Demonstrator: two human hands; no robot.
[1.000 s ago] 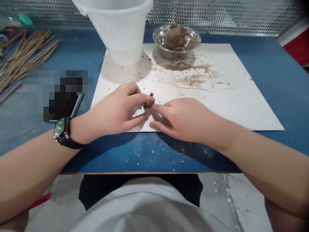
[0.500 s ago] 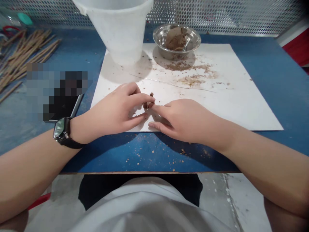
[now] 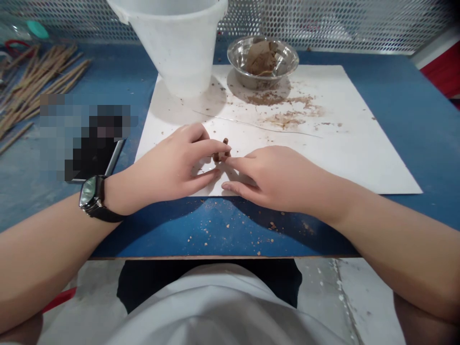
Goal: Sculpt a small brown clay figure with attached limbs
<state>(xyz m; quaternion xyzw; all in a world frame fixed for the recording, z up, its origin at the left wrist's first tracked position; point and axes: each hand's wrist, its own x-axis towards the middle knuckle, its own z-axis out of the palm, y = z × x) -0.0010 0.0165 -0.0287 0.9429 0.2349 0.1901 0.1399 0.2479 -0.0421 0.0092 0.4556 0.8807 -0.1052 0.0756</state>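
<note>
A small brown clay piece [image 3: 216, 157], with a short stub standing up from it, lies low on the white board between my hands. My left hand [image 3: 179, 160] has its index finger across the clay and its other fingers bent around it; the thumb is a little apart. From the right, my right hand [image 3: 276, 175] touches the same piece with its outstretched index fingertip. Its thumb lies apart, near the board's front edge. My fingers hide much of the clay's shape.
A thin wire [image 3: 257, 126] lies across the white board [image 3: 359, 158]. Behind stand a white bucket [image 3: 176, 52] and a steel bowl [image 3: 237, 72] holding a clay lump [image 3: 260, 58]. Sticks [image 3: 39, 81] and a partly blurred phone [image 3: 91, 158] are at left. Crumbs dot the blue table [image 3: 230, 239].
</note>
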